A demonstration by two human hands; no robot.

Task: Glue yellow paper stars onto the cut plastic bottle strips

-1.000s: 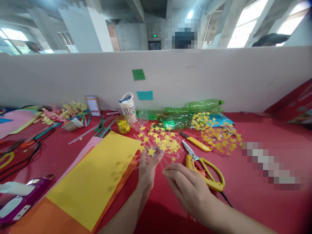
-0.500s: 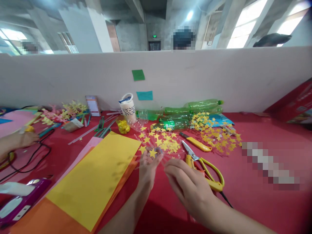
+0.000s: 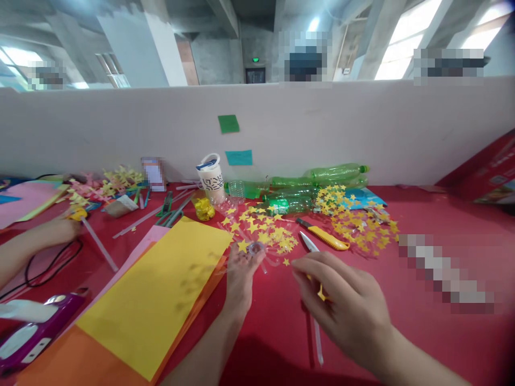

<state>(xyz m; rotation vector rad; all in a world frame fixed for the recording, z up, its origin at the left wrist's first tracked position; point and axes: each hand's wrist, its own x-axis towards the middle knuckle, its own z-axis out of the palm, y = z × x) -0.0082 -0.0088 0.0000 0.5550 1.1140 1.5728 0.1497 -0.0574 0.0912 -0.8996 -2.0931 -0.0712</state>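
Observation:
My left hand [image 3: 241,276] is closed around the clear plastic neck [image 3: 256,248] of a cut bottle. Clear strips spread out from the neck, tipped with yellow paper stars [image 3: 263,237]. To the right my right hand [image 3: 341,300] hovers with fingers curled and tips together; whatever they hold, if anything, I cannot make out. A single yellow star [image 3: 286,262] shows just left of those fingertips. Beneath the hand, scissors [image 3: 308,241] are mostly hidden, and a translucent glue stick [image 3: 317,340] pokes out below, beside a yellow bit of a tool.
Yellow and orange paper sheets [image 3: 161,289] lie left. Behind are green bottles [image 3: 338,172], a white cup [image 3: 211,179], a yellow utility knife [image 3: 324,236] and another star bunch [image 3: 362,228]. At far left, a co-worker's hand [image 3: 66,229] grips a yellow glue gun [image 3: 78,213].
My right hand has moved right, away from the stars and over the scissors' handles. The bottle neck in my left hand has shifted slightly left. The co-worker's glue gun is raised and turned.

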